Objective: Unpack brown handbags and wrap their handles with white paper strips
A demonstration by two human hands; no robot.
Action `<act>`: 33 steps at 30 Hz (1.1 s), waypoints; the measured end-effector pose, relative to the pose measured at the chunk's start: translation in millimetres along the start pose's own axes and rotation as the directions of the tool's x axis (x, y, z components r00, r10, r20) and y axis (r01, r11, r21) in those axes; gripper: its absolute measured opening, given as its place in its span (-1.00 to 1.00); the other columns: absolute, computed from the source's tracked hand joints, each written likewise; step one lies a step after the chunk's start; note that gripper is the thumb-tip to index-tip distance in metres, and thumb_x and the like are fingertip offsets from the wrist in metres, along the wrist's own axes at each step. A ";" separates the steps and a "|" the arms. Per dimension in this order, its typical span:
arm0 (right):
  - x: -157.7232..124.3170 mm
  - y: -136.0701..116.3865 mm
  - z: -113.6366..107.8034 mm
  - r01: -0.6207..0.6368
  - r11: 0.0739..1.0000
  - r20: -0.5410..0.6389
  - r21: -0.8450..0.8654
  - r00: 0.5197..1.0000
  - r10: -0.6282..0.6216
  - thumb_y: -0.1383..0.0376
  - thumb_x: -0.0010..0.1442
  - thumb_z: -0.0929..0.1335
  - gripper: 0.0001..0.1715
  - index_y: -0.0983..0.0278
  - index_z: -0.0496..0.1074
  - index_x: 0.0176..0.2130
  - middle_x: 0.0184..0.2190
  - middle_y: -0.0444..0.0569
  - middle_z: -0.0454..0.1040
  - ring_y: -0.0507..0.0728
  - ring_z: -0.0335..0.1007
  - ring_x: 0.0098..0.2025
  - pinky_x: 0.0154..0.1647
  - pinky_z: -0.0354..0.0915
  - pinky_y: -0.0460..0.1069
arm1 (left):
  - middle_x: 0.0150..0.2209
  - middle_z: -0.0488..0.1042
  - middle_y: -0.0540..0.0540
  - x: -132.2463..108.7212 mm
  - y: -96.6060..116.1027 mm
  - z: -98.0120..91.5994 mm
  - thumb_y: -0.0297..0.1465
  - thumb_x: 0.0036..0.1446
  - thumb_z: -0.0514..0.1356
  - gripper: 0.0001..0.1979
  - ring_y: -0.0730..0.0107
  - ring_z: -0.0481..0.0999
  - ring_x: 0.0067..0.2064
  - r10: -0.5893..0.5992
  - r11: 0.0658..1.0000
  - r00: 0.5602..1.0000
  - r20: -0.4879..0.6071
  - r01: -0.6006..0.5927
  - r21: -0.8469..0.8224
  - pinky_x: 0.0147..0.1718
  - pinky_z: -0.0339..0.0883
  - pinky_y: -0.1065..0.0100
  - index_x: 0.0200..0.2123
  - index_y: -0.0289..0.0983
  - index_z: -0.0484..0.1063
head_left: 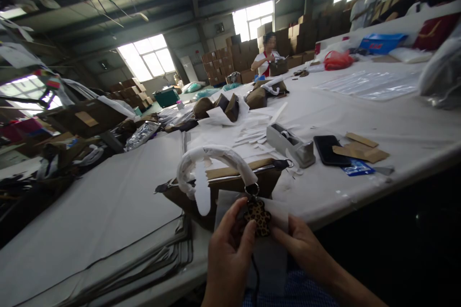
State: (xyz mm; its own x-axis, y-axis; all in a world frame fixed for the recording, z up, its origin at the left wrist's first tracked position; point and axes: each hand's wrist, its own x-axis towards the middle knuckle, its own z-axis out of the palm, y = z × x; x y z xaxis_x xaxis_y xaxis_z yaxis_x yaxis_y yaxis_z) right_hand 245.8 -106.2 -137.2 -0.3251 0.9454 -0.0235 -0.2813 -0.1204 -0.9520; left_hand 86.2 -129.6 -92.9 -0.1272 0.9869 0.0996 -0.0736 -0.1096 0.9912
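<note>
A brown handbag point(230, 183) with a zipped top stands at the table's front edge. Its handle point(216, 151) is wrapped in white paper. From the ring at the handle's near end hangs a leopard-print bag charm point(258, 218). My left hand point(230, 244) pinches the charm's left side between thumb and fingers. A thin translucent sheet point(268, 261) lies behind the charm, and my right hand point(298, 237) grips its right edge, thumb in front, close beside the charm. The lower part of the bag is hidden behind the sheet and my hands.
A grey tape dispenser point(290, 146) stands behind the bag. Right of it lie a black phone point(329, 149), brown card pieces point(363, 151) and a blue packet point(358, 168). Stacked sheets point(144, 254) cover the left side. Across the table, a person point(268, 57) handles another bag.
</note>
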 end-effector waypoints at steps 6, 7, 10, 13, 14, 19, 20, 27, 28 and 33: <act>8.4 -1.6 1.7 -0.103 0.967 -0.117 0.234 0.984 0.134 -0.02 0.19 0.45 -0.50 0.32 0.56 -0.08 -0.29 0.04 0.64 0.17 0.56 -0.32 -0.23 0.47 0.03 | 0.19 0.48 -0.12 1.5 -2.6 -7.0 -0.31 0.20 0.31 -0.58 0.15 0.44 0.23 0.030 0.998 0.995 0.091 -0.034 0.046 0.15 0.41 0.33 0.14 -0.12 0.48; 9.7 -3.8 3.0 -0.125 0.958 -0.151 0.258 0.974 0.168 -0.02 0.18 0.46 -0.51 0.33 0.57 -0.12 -0.32 0.04 0.64 0.16 0.56 -0.35 -0.27 0.47 0.01 | 0.20 0.47 -0.13 0.1 -3.5 -6.0 -0.31 0.21 0.30 -0.58 0.15 0.44 0.23 0.030 0.999 0.996 0.079 -0.033 0.034 0.15 0.42 0.32 0.15 -0.13 0.47; 12.5 -10.7 5.7 -0.170 0.941 -0.182 0.293 0.956 0.230 -0.01 0.13 0.49 -0.51 0.35 0.57 -0.18 -0.36 0.04 0.64 0.15 0.55 -0.40 -0.33 0.47 -0.01 | 0.18 0.48 -0.17 -5.2 -7.8 -1.1 -0.27 0.19 0.32 -0.58 0.14 0.56 0.11 -0.004 1.000 1.000 0.015 0.004 -0.007 0.02 0.52 0.33 0.12 -0.15 0.47; 14.1 -14.8 5.9 -0.153 0.947 -0.189 0.281 0.959 0.211 -0.02 0.14 0.48 -0.48 0.36 0.58 -0.12 -0.34 0.05 0.64 0.17 0.57 -0.38 -0.30 0.47 0.00 | 0.09 0.54 -0.19 -9.3 -12.3 3.3 -0.22 0.13 0.36 -0.54 0.15 0.62 0.00 -0.044 0.998 0.996 -0.082 0.041 -0.043 -0.11 0.57 0.33 0.09 -0.18 0.47; 14.5 -15.5 5.7 -0.142 0.953 -0.193 0.266 0.961 0.197 -0.02 0.16 0.47 -0.47 0.36 0.58 -0.10 -0.33 0.06 0.65 0.18 0.57 -0.36 -0.28 0.48 0.01 | 0.06 0.56 -0.19 -10.0 -13.3 4.0 -0.21 0.12 0.36 -0.53 0.14 0.61 0.01 -0.046 0.998 0.993 -0.109 0.041 -0.044 -0.10 0.57 0.33 0.08 -0.19 0.47; 16.5 -21.7 5.8 -0.067 0.998 -0.169 0.017 0.983 0.069 -0.10 0.20 0.41 -0.42 0.34 0.60 -0.10 -0.25 0.08 0.65 0.26 0.59 -0.24 -0.16 0.48 0.10 | 0.00 0.61 -0.13 -10.8 -16.0 6.7 -0.26 0.12 0.36 -0.63 0.16 0.60 0.05 0.044 0.995 0.981 -0.191 -0.026 0.097 -0.02 0.53 0.33 0.01 -0.18 0.52; 17.3 -24.3 6.2 -0.036 0.997 -0.159 -0.072 0.987 0.025 -0.09 0.19 0.42 -0.44 0.32 0.61 -0.12 -0.23 0.07 0.65 0.27 0.58 -0.20 -0.13 0.48 0.10 | -0.01 0.62 -0.11 -11.4 -16.9 7.7 -0.28 0.13 0.35 -0.65 0.18 0.62 0.02 0.081 0.988 0.976 -0.202 -0.052 0.145 -0.03 0.53 0.34 0.00 -0.16 0.54; 24.4 -44.0 7.0 0.081 0.927 -0.066 -0.367 0.992 -0.112 0.04 0.18 0.46 -0.58 0.26 0.61 -0.09 -0.15 0.03 0.65 0.28 0.56 -0.06 0.06 0.43 0.14 | -0.04 0.63 -0.06 -15.8 -17.4 -4.7 -0.34 0.19 0.30 -0.66 0.24 0.65 -0.13 0.340 0.878 0.917 -0.208 -0.230 0.421 -0.13 0.50 0.33 0.05 -0.10 0.52; 24.9 -45.8 6.3 0.073 0.929 -0.061 -0.362 0.993 -0.101 0.03 0.18 0.46 -0.56 0.26 0.61 -0.07 -0.14 0.04 0.64 0.29 0.55 -0.04 0.09 0.41 0.15 | -0.03 0.62 -0.09 -15.0 -14.8 -11.1 -0.31 0.20 0.30 -0.65 0.23 0.63 -0.11 0.373 0.861 0.895 -0.246 -0.235 0.450 -0.12 0.48 0.32 0.06 -0.11 0.51; 26.6 -51.4 3.5 0.020 0.962 -0.033 -0.272 0.999 -0.030 0.02 0.16 0.47 -0.49 0.27 0.58 0.00 -0.07 0.07 0.62 0.30 0.53 -0.01 0.13 0.39 0.18 | -0.10 0.60 -0.18 -4.5 2.5 -40.9 0.01 0.16 0.25 -0.52 0.16 0.58 -0.11 0.013 0.983 0.952 -0.307 0.045 0.180 -0.21 0.45 0.34 -0.05 -0.24 0.52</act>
State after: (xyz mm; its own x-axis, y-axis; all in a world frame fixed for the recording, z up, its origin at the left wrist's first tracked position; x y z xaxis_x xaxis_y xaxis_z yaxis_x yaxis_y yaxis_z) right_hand 248.5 -75.9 -87.7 -0.2869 0.9579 -0.0050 -0.0311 -0.0145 -0.9994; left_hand 46.1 -139.2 -94.4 -0.4254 0.9014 0.0810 0.0996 -0.0424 0.9941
